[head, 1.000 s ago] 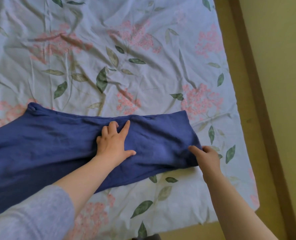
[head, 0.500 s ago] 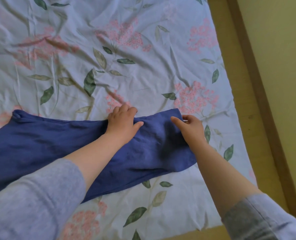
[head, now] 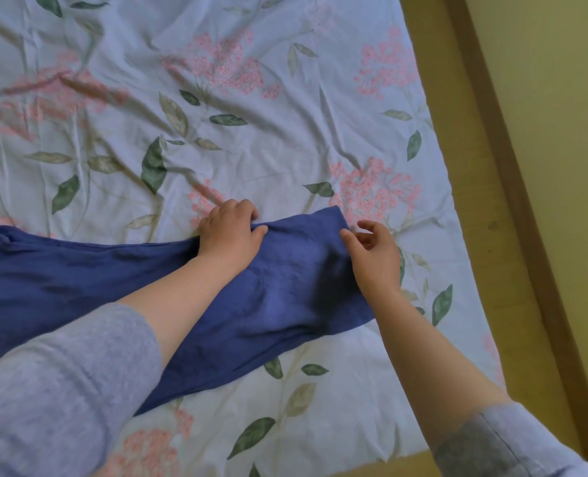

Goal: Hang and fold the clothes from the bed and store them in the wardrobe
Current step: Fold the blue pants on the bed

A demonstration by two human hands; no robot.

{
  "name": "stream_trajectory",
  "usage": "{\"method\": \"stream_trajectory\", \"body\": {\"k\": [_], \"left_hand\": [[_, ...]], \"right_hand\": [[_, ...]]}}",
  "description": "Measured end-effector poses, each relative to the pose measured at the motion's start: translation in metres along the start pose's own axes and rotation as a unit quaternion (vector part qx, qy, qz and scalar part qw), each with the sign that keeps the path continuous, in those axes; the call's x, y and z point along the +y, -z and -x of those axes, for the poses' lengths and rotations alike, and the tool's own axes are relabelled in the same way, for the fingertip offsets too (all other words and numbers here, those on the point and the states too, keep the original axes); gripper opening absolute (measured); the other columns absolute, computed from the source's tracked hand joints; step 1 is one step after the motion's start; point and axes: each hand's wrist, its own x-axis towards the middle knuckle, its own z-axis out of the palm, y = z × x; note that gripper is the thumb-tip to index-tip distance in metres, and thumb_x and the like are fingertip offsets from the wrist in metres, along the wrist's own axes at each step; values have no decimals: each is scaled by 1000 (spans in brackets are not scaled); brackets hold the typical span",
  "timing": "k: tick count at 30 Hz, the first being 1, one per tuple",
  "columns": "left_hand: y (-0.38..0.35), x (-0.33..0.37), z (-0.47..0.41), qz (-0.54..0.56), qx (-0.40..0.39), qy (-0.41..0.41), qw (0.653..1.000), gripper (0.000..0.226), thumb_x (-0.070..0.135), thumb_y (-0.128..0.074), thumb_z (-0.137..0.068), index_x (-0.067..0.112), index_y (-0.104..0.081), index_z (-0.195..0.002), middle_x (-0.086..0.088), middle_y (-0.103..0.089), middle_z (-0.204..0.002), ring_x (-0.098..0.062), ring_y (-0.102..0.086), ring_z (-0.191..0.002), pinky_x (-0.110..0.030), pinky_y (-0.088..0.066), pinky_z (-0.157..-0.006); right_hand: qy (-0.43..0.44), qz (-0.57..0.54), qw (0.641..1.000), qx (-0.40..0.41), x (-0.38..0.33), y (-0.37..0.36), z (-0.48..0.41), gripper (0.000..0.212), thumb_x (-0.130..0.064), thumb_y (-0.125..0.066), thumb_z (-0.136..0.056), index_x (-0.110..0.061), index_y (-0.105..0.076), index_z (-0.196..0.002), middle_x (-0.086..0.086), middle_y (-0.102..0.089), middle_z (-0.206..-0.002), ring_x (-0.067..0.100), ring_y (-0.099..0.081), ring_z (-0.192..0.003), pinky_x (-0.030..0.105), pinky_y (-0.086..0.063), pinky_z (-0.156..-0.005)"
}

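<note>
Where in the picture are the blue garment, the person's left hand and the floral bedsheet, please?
blue garment [head: 285,287]: head view, on the flat cloth between the two hands.
left hand [head: 230,232]: head view, on the back of the hand.
floral bedsheet [head: 251,139]: head view, on a bare wrinkled patch above the garment.

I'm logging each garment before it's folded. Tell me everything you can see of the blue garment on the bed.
The blue garment is a plain dark-blue piece of soft, slightly creased fabric, with no print showing. It lies flat on the floral sheet, stretched from the left edge of the view to a squared end on the right; what kind of garment it is cannot be told. A rolled hem shows at its far-left corner. The left hand grips its far edge; the right hand hovers at its right end, fingers spread.
</note>
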Motion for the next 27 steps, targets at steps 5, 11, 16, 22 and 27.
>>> {"method": "stream_trajectory", "body": {"k": [5,11,16,22,27], "left_hand": [[-5,16,11,12,12,-75,997,37,33,-59,-93,13,-52,-123,-7,-53,-118,-29,-49,-110,-39,-40,-93],[-7,32,58,36,33,-173,984,20,31,-68,-87,13,-58,-84,4,-47,-81,-24,-51,-79,-34,-36,-66],[-22,7,131,51,-6,-177,983,30,26,-84,-71,15,-56,-68,5,-47,-66,-22,-52,-58,-31,-37,-52],[-39,-18,162,17,-62,-124,990,30,23,-87,-66,13,-66,-84,-1,-58,-86,-25,-58,-78,-37,-52,-65],[-38,-15,164,65,-77,-148,984,21,7,-78,-67,17,-60,-69,4,-54,-68,-17,-54,-57,-29,-45,-51]], "right_hand": [[23,76,996,43,37,26,42,34,-36,-67,-89,-23,-54,-118,-9,-65,-89,7,-62,-83,25,-47,-71],[-52,120,991,-11,70,38,62,22,-39,-68,-87,-19,-59,-86,-10,-64,-74,6,-59,-68,20,-38,-55],[-90,49,995,-3,66,34,52,29,-26,-62,-91,-8,-52,-71,4,-53,-64,19,-48,-61,29,-35,-54],[-92,6,996,11,64,37,52,26,-24,-64,-89,-8,-54,-72,10,-56,-66,22,-53,-62,33,-43,-62],[-115,-26,992,46,70,40,47,19,-22,-70,-85,-12,-57,-76,10,-67,-72,32,-66,-72,43,-56,-75]]}}
